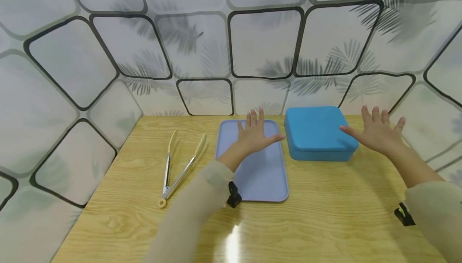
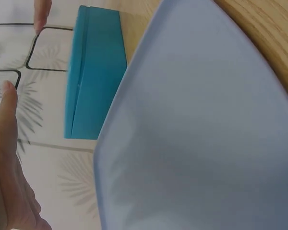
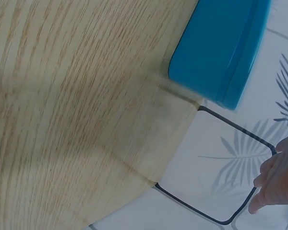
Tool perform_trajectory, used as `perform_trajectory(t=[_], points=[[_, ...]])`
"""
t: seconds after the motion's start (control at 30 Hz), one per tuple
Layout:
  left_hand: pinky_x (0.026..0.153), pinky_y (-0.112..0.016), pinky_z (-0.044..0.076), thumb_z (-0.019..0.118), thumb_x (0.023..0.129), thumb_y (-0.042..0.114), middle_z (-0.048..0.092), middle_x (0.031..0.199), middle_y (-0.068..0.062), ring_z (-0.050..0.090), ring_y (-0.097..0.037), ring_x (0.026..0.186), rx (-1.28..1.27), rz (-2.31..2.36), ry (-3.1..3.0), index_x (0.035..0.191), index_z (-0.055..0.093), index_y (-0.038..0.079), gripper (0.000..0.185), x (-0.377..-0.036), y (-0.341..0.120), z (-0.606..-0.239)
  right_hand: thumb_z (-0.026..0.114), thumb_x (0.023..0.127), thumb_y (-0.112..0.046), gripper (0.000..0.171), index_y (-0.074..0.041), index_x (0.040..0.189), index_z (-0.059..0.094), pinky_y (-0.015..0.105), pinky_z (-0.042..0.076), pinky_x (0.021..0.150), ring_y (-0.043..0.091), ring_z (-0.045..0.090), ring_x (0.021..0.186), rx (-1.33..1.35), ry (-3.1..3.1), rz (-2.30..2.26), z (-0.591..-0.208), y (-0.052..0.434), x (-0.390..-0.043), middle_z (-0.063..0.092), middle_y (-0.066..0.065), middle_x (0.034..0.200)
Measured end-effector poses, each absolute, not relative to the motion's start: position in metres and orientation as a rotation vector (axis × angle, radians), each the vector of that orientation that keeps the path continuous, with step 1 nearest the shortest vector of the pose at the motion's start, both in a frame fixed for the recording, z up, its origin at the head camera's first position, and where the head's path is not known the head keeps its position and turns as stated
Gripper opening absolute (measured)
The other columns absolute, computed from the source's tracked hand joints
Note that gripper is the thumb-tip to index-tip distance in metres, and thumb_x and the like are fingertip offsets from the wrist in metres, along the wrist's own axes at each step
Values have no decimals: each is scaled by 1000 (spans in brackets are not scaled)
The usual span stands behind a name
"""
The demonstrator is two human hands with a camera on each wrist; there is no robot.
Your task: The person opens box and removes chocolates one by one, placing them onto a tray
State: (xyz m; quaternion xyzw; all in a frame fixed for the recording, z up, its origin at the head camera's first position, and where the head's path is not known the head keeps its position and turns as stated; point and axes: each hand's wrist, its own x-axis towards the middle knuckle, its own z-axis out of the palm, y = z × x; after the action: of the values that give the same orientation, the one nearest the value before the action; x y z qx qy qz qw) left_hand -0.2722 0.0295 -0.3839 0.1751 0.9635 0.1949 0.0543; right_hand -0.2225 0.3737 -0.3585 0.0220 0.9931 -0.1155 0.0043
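Left hand and right hand hang spread; the blue box looks stiff, probably light; best gripped left and right.

"What did the tabletop look like?"

"Wood, or a wood-grain finish; its surface was smooth and glossy enough to throw back a bright streak of light."

"And the tray?"

"That looked like smooth plastic, mostly matt. The box seemed plastic too, with an even, faintly satiny lid."

"The tongs?"

"Their arms were shiny metal, while the tips and the end ring looked like plastic."

"And the sleeves?"

"Those appeared to be soft, matt cloth."
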Motion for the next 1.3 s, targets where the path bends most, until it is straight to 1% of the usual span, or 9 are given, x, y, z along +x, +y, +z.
perform_trajectory(t=[0.17,0.33,0.53,0.7,0.87,0.93,1.07,1.17,1.3], points=[[113,-56,3,45,80,76,-10,158,-12,-10,-26,145,582,654,2922,151,-12,15,110,-275,38,-389,36,86,-73,107,-1,148,-13,73,-22,90,55,-19,131,80,3107,-383,-360,374,-224,-17,37,145],[114,-55,6,48,81,74,-5,159,-12,-7,-25,145,594,716,2911,151,-13,17,108,-278,46,-393,35,89,-70,102,0,148,-11,74,-18,93,55,-12,134,61,3134,-419,-361,374,-226,-13,36,147],[112,-54,16,48,82,73,0,159,-12,4,-28,146,444,1016,2800,152,-9,19,106,-276,60,-396,34,91,-67,99,1,148,-11,75,-13,94,54,-11,135,62,3144,-493,-365,378,-228,-13,37,147],[112,-54,17,52,81,72,0,159,-10,5,-29,146,344,1277,2648,152,-7,22,105,-272,69,-398,34,92,-65,99,5,147,-10,75,-11,95,54,-9,135,78,3124,-548,-371,383,-229,-11,40,146],[113,-51,17,58,85,59,3,159,-13,7,-29,145,335,1543,2457,153,-3,21,99,-270,75,-401,33,94,-63,97,6,147,-10,74,-4,98,55,-7,135,65,3110,-612,-378,387,-231,-9,40,146],[113,-49,18,62,85,54,6,159,-12,9,-28,145,318,1646,2379,153,0,19,98,-271,78,-403,33,94,-62,96,6,146,-10,74,2,98,56,-4,135,70,3098,-644,-379,387,-231,-9,40,146],[113,-47,21,69,83,46,11,158,-8,13,-27,145,230,1768,2248,153,4,19,99,-274,84,-405,31,95,-61,94,6,145,-13,73,9,98,58,-1,134,83,3040,-731,-380,386,-231,-9,39,146],[112,-48,21,73,81,41,12,158,-7,15,-28,144,174,1791,2146,153,6,20,100,-273,85,-406,29,95,-61,95,7,144,-15,71,9,100,58,-3,134,96,2953,-829,-381,384,-234,-11,38,147],[112,-47,23,76,80,35,14,158,-7,17,-29,144,146,1763,2051,153,7,19,102,-272,85,-405,25,94,-64,97,9,143,-16,70,10,102,60,-1,132,142,2842,-918,-381,381,-238,-11,39,146]])
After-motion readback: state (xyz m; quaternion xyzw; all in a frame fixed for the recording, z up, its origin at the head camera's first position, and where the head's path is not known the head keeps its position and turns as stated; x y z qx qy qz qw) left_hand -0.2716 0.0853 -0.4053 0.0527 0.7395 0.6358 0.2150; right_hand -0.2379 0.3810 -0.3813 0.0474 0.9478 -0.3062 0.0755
